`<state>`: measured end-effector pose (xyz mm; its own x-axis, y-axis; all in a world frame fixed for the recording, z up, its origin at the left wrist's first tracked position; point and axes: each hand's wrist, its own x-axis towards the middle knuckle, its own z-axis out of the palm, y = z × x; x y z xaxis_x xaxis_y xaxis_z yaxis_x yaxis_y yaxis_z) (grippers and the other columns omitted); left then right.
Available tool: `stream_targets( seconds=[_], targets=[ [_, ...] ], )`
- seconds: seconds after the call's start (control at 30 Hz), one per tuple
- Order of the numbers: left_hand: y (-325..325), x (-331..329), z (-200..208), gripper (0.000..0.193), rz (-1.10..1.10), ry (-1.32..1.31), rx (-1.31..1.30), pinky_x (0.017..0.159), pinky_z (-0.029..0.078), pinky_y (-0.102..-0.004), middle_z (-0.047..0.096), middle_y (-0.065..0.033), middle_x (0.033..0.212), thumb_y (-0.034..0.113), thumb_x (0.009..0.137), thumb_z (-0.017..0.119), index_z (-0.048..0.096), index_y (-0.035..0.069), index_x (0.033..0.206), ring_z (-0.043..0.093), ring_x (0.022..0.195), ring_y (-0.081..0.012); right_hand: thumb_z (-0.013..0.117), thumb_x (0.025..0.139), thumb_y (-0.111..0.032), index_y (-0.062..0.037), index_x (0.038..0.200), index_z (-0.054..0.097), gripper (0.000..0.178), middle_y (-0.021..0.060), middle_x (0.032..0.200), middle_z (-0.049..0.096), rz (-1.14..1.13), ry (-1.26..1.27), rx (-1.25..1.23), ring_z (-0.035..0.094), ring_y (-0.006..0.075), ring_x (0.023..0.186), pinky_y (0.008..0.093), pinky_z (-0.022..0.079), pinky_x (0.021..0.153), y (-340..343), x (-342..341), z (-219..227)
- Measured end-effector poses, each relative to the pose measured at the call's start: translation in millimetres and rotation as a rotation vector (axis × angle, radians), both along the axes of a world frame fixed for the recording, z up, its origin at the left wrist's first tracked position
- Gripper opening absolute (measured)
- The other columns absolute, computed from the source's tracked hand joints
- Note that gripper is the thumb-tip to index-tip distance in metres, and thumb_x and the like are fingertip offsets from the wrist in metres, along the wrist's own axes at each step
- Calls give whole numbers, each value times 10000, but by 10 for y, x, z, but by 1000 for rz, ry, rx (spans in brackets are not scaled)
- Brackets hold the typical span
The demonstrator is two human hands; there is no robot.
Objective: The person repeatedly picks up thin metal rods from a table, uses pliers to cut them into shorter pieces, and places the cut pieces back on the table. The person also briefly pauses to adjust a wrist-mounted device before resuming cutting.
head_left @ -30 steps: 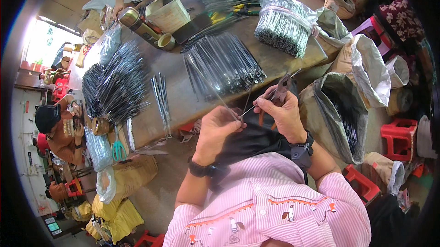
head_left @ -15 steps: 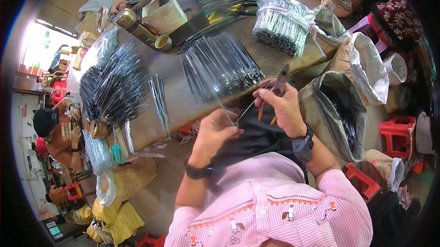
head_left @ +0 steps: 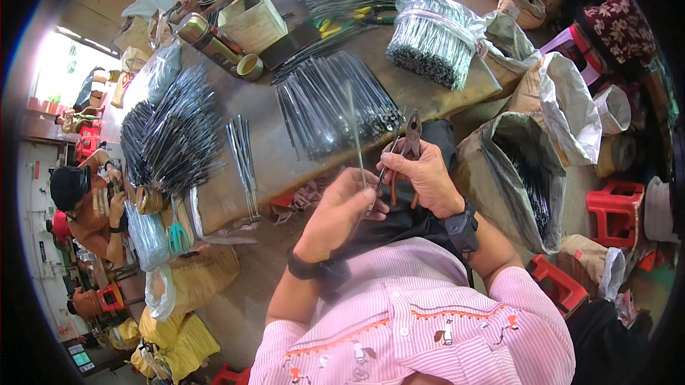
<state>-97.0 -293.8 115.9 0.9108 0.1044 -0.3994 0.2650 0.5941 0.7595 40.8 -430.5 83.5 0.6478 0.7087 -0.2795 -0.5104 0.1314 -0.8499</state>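
My left hand (head_left: 344,203) is closed around a thin metal rod (head_left: 362,164), whose upper end is smeared by motion. Just right of it, my right hand (head_left: 428,176) grips a pair of pliers (head_left: 412,139) with orange-brown handles, jaws pointing up. A second thin dark piece sticks up by the right thumb; I cannot tell whether it is a separate rod. On the table beyond my hands lies a wide row of dark metal rods (head_left: 332,103). Several loose rods (head_left: 244,164) lie left of that row.
A large rod pile (head_left: 175,132) covers the table's left side, near teal scissors (head_left: 178,237). At the back are a plastic-wrapped bundle (head_left: 434,39), a box (head_left: 253,21) and a cup (head_left: 250,67). An open sack (head_left: 524,178) stands right. Co-workers sit left and opposite.
My hands have come closer together, and the right one has lowered and shifted left with the pliers more upright. The wire that stretched between the hands no longer does.
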Motion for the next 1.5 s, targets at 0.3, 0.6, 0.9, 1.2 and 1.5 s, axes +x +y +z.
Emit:
stream_targets(
  seconds=[0.3,0.6,0.9,1.2,1.5],
  targets=[
    [-18,83,-264,129,33,54,-271,483,322,-202,533,-13,810,85,894,654,530,93,930,472,600,-97,689,893,-131,2,999,617,184,111,848,685,-18,-108,14,636,136,703,263,521,655,-25,-30,17],
    [-58,26,-290,224,65,130,-514,467,296,-176,526,-3,847,31,902,620,556,109,1101,417,596,-56,656,915,-144,-32,1040,590,180,104,896,664,-63,65,92,656,176,759,295,549,686,-67,255,-49],
    [-22,30,-367,444,64,163,-662,471,310,-156,545,-51,916,-10,919,556,492,88,1348,426,627,-61,664,913,-156,-45,1002,574,169,112,888,667,-84,182,79,657,190,759,326,552,682,-18,240,-238],
    [-69,47,-392,445,53,175,-744,459,296,-158,529,-53,872,-27,928,524,497,107,1352,427,604,-66,668,912,-161,-50,991,590,156,112,882,670,-92,216,77,667,203,766,321,554,666,-29,234,-248],
    [-108,74,-347,444,41,206,-661,455,289,-179,472,-14,787,-26,919,534,506,104,1343,428,597,-75,647,924,-164,-36,1003,593,159,133,915,671,-99,181,34,666,209,798,331,552,682,-108,227,-170]
  ],
)
